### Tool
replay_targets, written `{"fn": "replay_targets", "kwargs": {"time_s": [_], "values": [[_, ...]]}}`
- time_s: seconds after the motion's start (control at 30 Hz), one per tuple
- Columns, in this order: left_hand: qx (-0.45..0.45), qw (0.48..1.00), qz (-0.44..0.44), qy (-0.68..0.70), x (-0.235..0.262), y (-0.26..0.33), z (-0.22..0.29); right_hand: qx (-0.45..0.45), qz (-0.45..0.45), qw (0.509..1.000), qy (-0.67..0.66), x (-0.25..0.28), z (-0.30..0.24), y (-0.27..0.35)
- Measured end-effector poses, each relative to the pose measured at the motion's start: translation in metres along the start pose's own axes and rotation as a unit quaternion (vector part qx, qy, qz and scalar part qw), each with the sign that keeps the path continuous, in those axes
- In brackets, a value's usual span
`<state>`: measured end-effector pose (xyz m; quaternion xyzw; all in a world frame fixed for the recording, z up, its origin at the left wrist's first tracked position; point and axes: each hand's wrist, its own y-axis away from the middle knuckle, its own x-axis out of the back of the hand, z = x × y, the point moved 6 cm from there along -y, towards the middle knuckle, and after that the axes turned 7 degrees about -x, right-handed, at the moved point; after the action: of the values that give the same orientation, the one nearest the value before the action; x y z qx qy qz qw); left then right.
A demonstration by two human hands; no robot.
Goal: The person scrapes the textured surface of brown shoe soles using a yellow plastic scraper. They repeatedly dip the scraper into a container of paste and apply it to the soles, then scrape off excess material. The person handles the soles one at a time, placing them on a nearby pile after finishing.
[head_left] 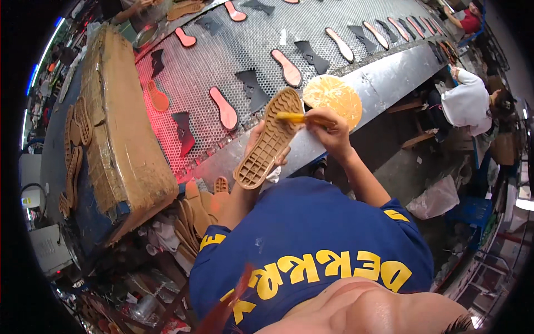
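Note:
A tan rubber shoe sole (pixel 270 139) with a patterned tread is held up from underneath by my left hand (pixel 257 136), tread side facing me. My right hand (pixel 328 131) grips a yellow-handled brush (pixel 292 117) whose tip rests across the upper part of the sole. Just beyond the brush sits a round container of orange-yellow glue (pixel 334 94) on the metal edge of the conveyor.
A perforated mesh conveyor (pixel 245 44) carries several pink insoles and dark upper pieces. A worn cardboard box (pixel 125 139) stands at left, with tan soles stacked beside and below it. A person in white (pixel 467 103) sits further along the line at right.

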<state>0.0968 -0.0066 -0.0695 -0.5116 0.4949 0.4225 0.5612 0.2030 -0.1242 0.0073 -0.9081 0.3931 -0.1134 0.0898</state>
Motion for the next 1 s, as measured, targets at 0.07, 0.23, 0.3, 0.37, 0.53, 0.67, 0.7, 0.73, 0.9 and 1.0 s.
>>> {"fn": "replay_targets", "kwargs": {"time_s": [0.07, 0.23, 0.3, 0.37, 0.53, 0.67, 0.7, 0.73, 0.9, 1.0], "values": [[0.012, 0.999, 0.014, 0.031, -0.029, -0.008, -0.009, -0.024, 0.052, 0.998, 0.000, 0.012, 0.003, -0.009], [-0.033, 0.997, 0.065, 0.020, -0.002, -0.008, -0.002, 0.165, -0.007, 0.968, 0.190, -0.031, -0.047, 0.016], [-0.056, 0.984, 0.163, 0.040, -0.013, -0.014, -0.003, 0.130, -0.034, 0.981, 0.139, -0.036, -0.047, 0.022], [-0.027, 0.997, 0.074, 0.016, -0.009, -0.016, -0.002, -0.006, -0.031, 0.996, 0.085, -0.017, -0.020, 0.012], [-0.052, 0.998, 0.019, 0.007, -0.001, -0.019, -0.004, 0.115, 0.037, 0.968, 0.218, -0.018, -0.035, 0.000], [-0.108, 0.973, 0.181, -0.098, 0.006, -0.027, 0.005, 0.106, -0.091, 0.983, 0.118, -0.049, -0.059, 0.022], [-0.098, 0.977, 0.151, -0.110, 0.017, -0.022, 0.003, 0.081, -0.109, 0.986, 0.097, -0.046, -0.053, 0.024], [-0.088, 0.984, 0.141, -0.061, 0.014, -0.024, -0.002, -0.067, -0.071, 0.995, 0.019, -0.035, -0.024, 0.016], [-0.116, 0.984, 0.128, -0.045, 0.025, -0.025, -0.005, -0.047, 0.001, 0.992, 0.121, -0.022, -0.019, 0.000], [-0.076, 0.997, 0.029, -0.011, 0.037, -0.032, 0.003, 0.106, -0.103, 0.983, 0.106, -0.056, -0.076, 0.031]]}}
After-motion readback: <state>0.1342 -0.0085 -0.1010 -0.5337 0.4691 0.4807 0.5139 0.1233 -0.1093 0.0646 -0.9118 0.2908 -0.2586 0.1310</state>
